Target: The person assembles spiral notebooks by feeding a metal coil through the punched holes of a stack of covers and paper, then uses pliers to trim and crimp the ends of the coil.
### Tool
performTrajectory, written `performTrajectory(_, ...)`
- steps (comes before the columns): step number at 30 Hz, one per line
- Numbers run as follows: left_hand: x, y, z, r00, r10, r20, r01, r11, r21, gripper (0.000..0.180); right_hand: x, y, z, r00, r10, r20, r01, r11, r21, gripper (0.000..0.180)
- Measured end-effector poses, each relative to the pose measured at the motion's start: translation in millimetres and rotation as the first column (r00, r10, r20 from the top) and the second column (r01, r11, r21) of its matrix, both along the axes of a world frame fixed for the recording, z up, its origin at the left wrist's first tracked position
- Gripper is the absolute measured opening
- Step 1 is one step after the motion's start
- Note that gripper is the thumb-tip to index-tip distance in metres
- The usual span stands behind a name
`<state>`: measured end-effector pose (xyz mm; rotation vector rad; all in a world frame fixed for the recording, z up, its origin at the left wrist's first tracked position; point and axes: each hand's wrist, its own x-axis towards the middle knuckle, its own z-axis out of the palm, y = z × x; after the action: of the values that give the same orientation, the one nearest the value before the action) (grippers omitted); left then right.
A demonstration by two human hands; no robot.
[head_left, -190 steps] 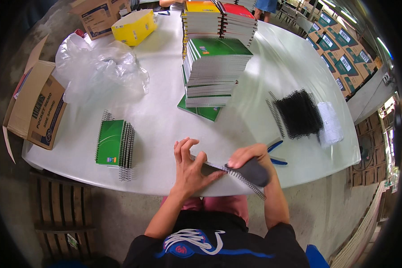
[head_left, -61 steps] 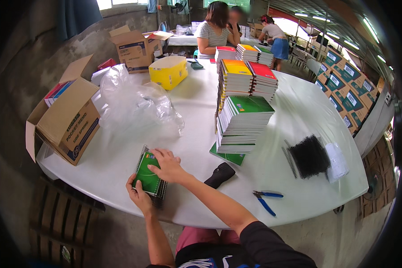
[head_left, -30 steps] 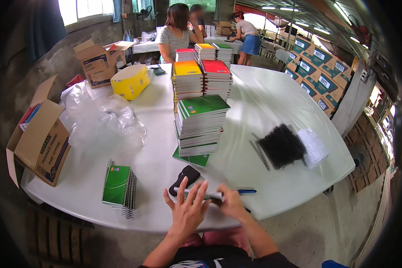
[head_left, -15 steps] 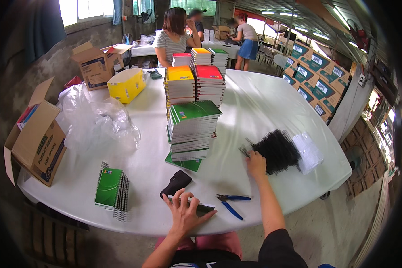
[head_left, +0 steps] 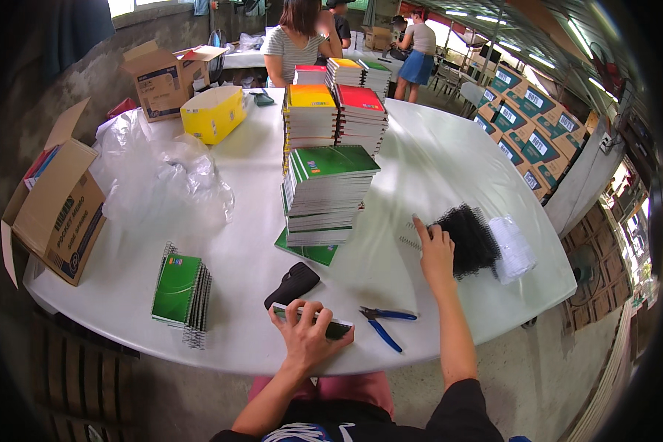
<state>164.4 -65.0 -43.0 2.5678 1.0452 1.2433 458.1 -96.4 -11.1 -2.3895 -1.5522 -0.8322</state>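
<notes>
My left hand (head_left: 308,333) grips a small green notebook (head_left: 336,329) near the table's front edge, its pale page edge facing up. A black cloth-like item (head_left: 293,283) lies just beyond it. To the right, my right hand (head_left: 437,252) has its index finger stretched out, at the left side of a heap of black spiral binding coils (head_left: 467,241). A few loose coils (head_left: 409,237) lie by its fingertips. Blue-handled pliers (head_left: 383,324) rest with handles spread between my two hands. Left of my left hand stands a stack of green notebooks (head_left: 178,291) with coils along the edges.
Tall stacks of green notebooks (head_left: 328,195), yellow notebooks (head_left: 309,118) and red notebooks (head_left: 361,121) rise mid-table. Clear plastic bags (head_left: 162,177), a yellow box (head_left: 214,116) and an open carton (head_left: 59,221) occupy the left. A white bundle (head_left: 513,249) lies right. People are beyond the table.
My right hand has shifted along the left side of the coil heap, and its index finger now points outward. My left hand still holds the notebook. The whole view has tilted slightly.
</notes>
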Motion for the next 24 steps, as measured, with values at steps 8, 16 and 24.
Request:
performTrajectory(8,-16,4,4,0.999,0.054,0.010,-0.054,0.998,0.029,0.035,-109,-32,47,0.376,0.399,-0.837,-0.552,0.821,0.143,0.024)
performTrajectory(16,-11,6,-7,0.999,0.045,0.028,-0.045,0.999,-0.008,0.034,-141,-40,17,0.152,0.444,-0.883,-0.420,0.838,0.349,0.017)
performTrajectory(24,-10,6,-12,0.997,0.073,0.028,-0.074,0.997,0.000,0.037,-147,-34,12,0.165,0.423,-0.891,-0.496,0.816,0.296,0.017)
